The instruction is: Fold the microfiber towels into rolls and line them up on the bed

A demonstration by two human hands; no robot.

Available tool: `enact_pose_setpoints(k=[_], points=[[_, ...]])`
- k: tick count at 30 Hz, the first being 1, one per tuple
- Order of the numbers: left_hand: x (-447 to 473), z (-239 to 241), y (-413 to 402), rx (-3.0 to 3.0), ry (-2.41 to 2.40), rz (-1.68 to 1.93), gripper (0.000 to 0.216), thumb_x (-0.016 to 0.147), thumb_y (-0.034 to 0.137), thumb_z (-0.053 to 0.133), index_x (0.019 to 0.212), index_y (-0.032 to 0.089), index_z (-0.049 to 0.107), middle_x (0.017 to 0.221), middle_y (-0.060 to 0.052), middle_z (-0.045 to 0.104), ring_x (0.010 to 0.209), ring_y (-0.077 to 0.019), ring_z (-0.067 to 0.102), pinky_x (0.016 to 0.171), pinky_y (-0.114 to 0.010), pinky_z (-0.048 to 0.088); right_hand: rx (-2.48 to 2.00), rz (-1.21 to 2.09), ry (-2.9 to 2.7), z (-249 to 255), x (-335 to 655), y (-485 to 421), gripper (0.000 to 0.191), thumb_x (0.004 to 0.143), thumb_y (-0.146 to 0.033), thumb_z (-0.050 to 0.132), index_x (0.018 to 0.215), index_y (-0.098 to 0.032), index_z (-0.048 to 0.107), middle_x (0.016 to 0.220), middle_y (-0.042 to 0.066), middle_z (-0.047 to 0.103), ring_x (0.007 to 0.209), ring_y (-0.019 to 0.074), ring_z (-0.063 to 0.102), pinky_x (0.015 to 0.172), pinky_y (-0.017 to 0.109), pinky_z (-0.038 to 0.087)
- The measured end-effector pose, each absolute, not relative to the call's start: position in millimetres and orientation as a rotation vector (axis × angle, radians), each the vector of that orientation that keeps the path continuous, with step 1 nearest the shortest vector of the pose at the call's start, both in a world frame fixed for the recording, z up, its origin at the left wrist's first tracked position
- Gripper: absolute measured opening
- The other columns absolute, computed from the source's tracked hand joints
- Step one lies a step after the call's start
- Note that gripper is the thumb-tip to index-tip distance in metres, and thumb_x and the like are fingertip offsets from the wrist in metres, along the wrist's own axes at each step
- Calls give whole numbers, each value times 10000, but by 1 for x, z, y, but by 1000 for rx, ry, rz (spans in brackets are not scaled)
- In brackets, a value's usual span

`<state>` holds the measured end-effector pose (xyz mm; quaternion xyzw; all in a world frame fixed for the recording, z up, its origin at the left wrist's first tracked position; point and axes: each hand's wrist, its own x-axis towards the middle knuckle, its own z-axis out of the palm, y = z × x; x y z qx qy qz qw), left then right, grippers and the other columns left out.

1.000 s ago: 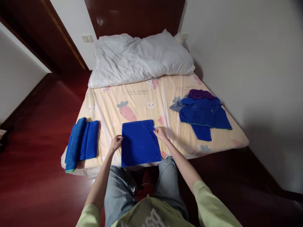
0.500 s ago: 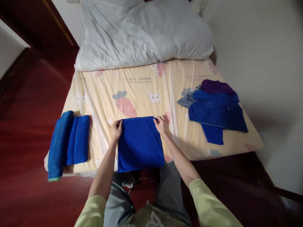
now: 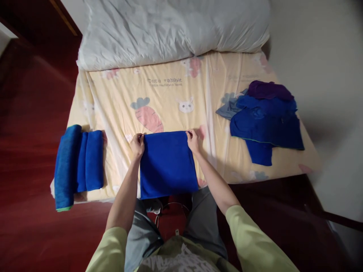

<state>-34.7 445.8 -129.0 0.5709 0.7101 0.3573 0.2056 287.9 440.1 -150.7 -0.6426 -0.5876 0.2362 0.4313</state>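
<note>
Moved to far edge: left hand (image 3: 138, 145), right hand (image 3: 193, 141), pinching cloth (image 3: 168, 164) at 11 and 1 o'clock, best drawn evenly taut.

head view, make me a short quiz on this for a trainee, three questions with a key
1. Where do the left hand and right hand hold the cloth?
A) at its near corners
B) at its far corners
C) at its middle

2. True or false: the rolls lie to the left of the cloth.

3. Fill in the colour: the item at the far end of the pile is ____.

Key: 1. B; 2. true; 3. purple.
</note>
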Motion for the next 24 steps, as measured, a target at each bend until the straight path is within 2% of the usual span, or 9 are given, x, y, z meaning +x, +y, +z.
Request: enact_pose_setpoints(k=[3,8,12,17,20,24], points=[[-34,-130,450,1598,2000,989,234,969,382,506,958,206,661,811,-47,684,757,-199,637,743,-307,480,-1613,592,-1338,-155,284,448,373,984,-534,444,972,-207,622,959,120,735,887,238,702,836,359,566],[-33,-135,455,1628,1982,1063,187,970,337,511,938,208,643,889,-70,689,795,-206,635,793,-332,489,-1612,582,-1322,-156,283,450,345,981,-508,471,982,-205,636,939,109,731,827,229,694,797,349,563],[-28,-136,452,1644,1990,1097,184,976,323,509,929,206,643,967,-101,667,881,-225,638,865,-360,495,-1622,476,-1436,-151,282,445,309,1004,-433,464,999,-203,671,1009,122,718,912,232,683,863,357,558],[-19,-130,441,1731,2056,1072,243,1005,363,474,982,220,669,1090,-139,653,1096,-293,585,1006,-452,450,-1633,298,-1565,-143,281,442,306,1025,-373,446,1066,-203,696,1118,133,694,1099,255,640,1010,398,501],[-19,-129,439,1789,2064,1023,219,988,367,504,1014,231,674,1102,-138,641,1133,-318,556,1043,-497,426,-1674,271,-1606,-142,281,443,299,1020,-391,472,1070,-206,701,1103,132,688,1093,265,629,1031,419,479],[-24,-135,444,1789,2056,1008,197,964,376,547,1014,229,668,1087,-128,612,1089,-307,565,1034,-493,438,-1727,288,-1597,-147,284,445,293,1011,-405,474,950,-208,682,1014,125,663,1035,268,622,996,422,479]])
